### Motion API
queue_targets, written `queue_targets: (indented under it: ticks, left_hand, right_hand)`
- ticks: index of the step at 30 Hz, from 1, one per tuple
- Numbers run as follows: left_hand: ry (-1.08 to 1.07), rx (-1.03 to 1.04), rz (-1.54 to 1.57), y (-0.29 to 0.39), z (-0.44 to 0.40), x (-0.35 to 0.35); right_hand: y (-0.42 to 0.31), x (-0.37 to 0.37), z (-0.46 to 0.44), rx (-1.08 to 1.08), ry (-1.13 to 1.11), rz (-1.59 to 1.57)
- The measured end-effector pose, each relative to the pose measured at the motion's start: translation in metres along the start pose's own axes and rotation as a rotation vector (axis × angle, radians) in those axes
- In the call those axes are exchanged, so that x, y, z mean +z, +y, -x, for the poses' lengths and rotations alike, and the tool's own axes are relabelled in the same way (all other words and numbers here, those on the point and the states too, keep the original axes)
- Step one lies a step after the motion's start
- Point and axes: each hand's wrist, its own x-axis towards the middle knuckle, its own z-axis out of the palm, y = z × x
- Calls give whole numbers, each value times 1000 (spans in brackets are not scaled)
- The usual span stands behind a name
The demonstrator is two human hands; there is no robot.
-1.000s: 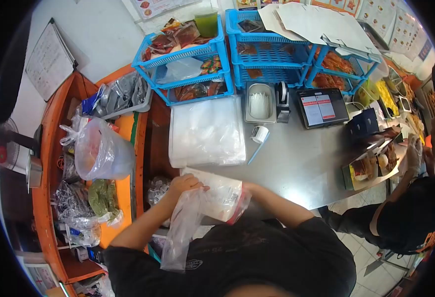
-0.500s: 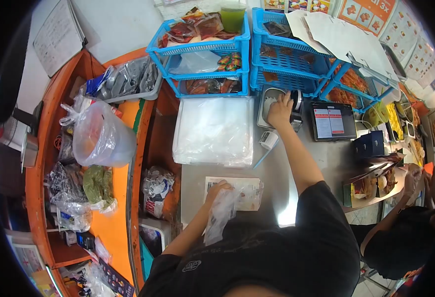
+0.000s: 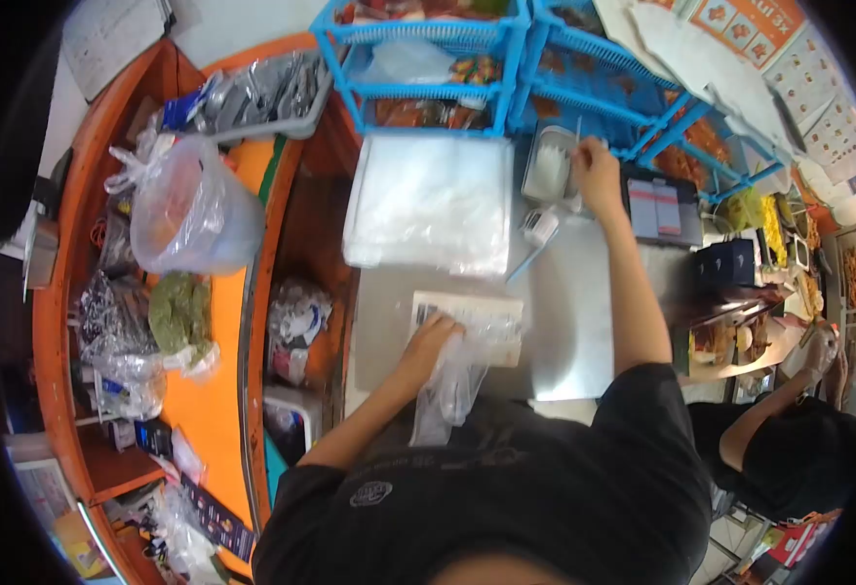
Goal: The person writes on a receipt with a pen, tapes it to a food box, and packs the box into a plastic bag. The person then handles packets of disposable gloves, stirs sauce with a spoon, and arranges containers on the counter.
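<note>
On the steel counter lies a flat cream packet (image 3: pixel 494 317) inside a clear plastic bag (image 3: pixel 447 390). My left hand (image 3: pixel 434 343) is closed on the bag's gathered part at the packet's left side. My right hand (image 3: pixel 596 174) reaches to the back, beside a metal tray (image 3: pixel 549 164) of white items and over the tape dispenser, which it mostly hides. Its fingers are bent together, and what they hold, if anything, is too small to name. A small white roll (image 3: pixel 539 226) and a blue stick (image 3: pixel 525 265) lie in front of the tray.
A stack of clear bags (image 3: pixel 432 203) lies behind the packet. Blue racks (image 3: pixel 418 90) stand at the back, a tablet (image 3: pixel 664 207) to the right. A bagged bucket (image 3: pixel 199 219) is on the left orange shelf. A co-worker (image 3: pixel 789 448) is at the far right.
My right hand has left the packet, gone into the metal tray, then shifted right to the dispenser. The packet has come down onto the counter, my left hand still at the bag.
</note>
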Motion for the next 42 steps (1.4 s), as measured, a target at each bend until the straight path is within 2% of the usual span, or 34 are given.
queue_targets:
  ticks: [1,2,4,6,7,8,11,15,17,18,20,23,26,29,31,32,33,35,39,42]
  left_hand:
    - [-7,61,-116,4,1,-4]
    - [-24,116,-229,9,3,-8]
    - [52,428,-568,25,5,-6]
    - [311,516,-728,34,7,2]
    - [448,566,-809,45,6,5]
    - [503,412,-714,58,4,9]
    - [64,385,-531,29,7,2]
    - [63,445,-564,28,8,0]
    - [128,534,-689,44,5,0]
    - [116,508,-720,49,3,0]
    - [87,448,-782,57,2,3]
    - [-40,226,-837,71,0,8]
    - [-150,151,-869,78,-7,6]
    - [-183,125,-849,81,-15,-1]
    - [-126,41,-478,62,-18,-11]
    - [-105,-81,-259,54,-18,-11]
    - [-58,-196,-39,50,-19,-11]
    - [34,-586,474,45,-16,-6]
    - [80,-638,686,39,-2,7]
    - [15,-679,657,26,3,8]
  right_hand:
    - [-23,-4,21,72,-65,-126]
    - [-37,-2,54,20,-237,-89]
    - [-66,1,117,-112,-558,-26]
    - [-78,16,172,-330,-691,-76]
    - [-88,18,189,-311,-746,-96]
    - [-95,20,201,-255,-808,-119]
    - [-96,20,219,-199,-711,-207]
    - [-85,7,233,75,-553,-299]
    - [-87,10,238,59,-509,-298]
    - [-90,16,242,48,-497,-305]
    - [-98,22,247,-24,-524,-340]
    - [-87,31,252,-100,-490,-361]
    - [-68,33,253,-285,-569,-328]
    - [-66,38,270,-141,-364,-561]
    - [-91,25,276,31,-358,-492]
    - [-103,19,278,118,-352,-457]
    - [-107,17,281,33,-338,-399]
    - [-113,14,287,-136,-313,-277]
    - [-95,29,301,-172,-211,-275]
    - [-98,29,301,-70,-206,-322]
